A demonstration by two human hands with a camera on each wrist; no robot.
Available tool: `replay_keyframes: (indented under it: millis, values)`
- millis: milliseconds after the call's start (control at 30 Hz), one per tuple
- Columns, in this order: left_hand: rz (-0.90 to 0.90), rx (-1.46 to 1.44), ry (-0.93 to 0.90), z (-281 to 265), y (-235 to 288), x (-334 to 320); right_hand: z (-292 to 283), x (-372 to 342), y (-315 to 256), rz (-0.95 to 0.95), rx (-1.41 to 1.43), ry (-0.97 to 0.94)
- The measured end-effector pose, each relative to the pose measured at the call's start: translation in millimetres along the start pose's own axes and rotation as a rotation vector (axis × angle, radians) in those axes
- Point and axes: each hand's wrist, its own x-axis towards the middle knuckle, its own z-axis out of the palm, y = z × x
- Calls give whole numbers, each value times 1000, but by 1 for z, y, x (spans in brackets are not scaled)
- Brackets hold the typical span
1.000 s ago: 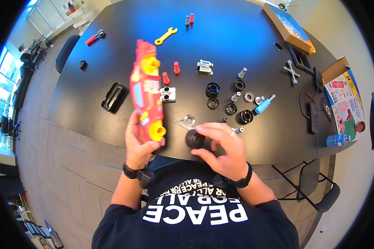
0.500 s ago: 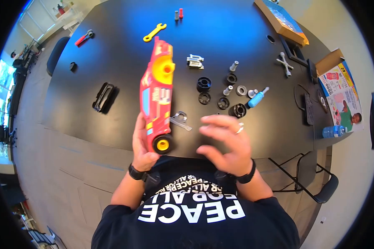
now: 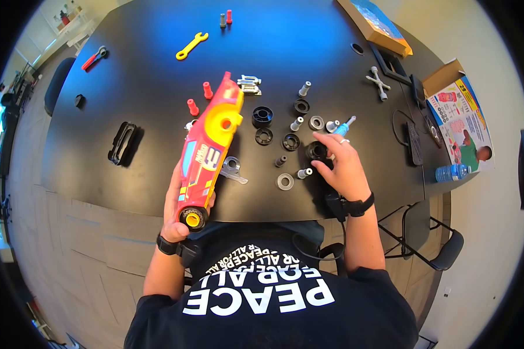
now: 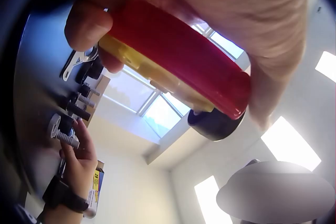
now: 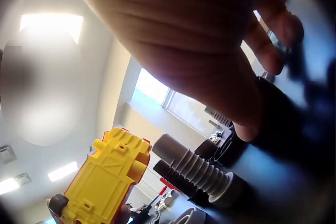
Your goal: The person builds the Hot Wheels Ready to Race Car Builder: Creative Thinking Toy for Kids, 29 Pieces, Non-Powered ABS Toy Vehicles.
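My left hand (image 3: 173, 206) grips a red and yellow toy race car (image 3: 202, 160) by its near end, held tilted above the table's front edge. A black tire with a yellow hub (image 3: 193, 217) sits at that near end; the far yellow wheel mount (image 3: 226, 122) is bare. The car's yellow underside (image 5: 100, 182) shows in the right wrist view. Over the parts to the right, my right hand (image 3: 349, 168) has its thumb and fingers around a black wheel (image 3: 316, 152). Grey bolts (image 3: 304, 173) and a grey ring (image 3: 284, 181) lie close by.
Several black wheel parts (image 3: 262, 117) and grey bolts lie mid-table. A clear plastic piece (image 3: 233, 168) is beside the car. Farther off are a yellow wrench (image 3: 192, 46), red bolts (image 3: 193, 107), a blue screwdriver (image 3: 344, 127), a lug wrench (image 3: 378, 84) and a water bottle (image 3: 453, 173).
The black tire my right hand held is now on the car's near end. My right hand has moved right to another black wheel. The left hand has tilted the car.
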Motion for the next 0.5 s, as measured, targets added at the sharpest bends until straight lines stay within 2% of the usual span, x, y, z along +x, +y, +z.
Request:
replay_keyframes:
  millis: [67, 133, 200, 233, 333, 400, 500]
  values:
    - [-43, 40, -45, -7, 17, 2, -11, 2, -20, 124, 164, 102]
    - [-16, 71, -68, -6, 26, 4, -20, 1, -32, 126, 437, 176]
    - [-42, 123, -73, -5, 32, 1, -19, -6, -42, -83, 624, 255]
    - [-46, 130, -113, -4, 32, 1, -16, -8, -58, -114, 722, 266]
    - [-48, 201, -180, -4, 29, 3, -6, 2, -89, -397, 542, 272]
    - [-12, 243, -274, -9, 24, 6, 3, 13, -99, -422, 452, 253]
    - [-16, 232, -270, -9, 24, 5, 12, 20, -103, -422, 359, 210]
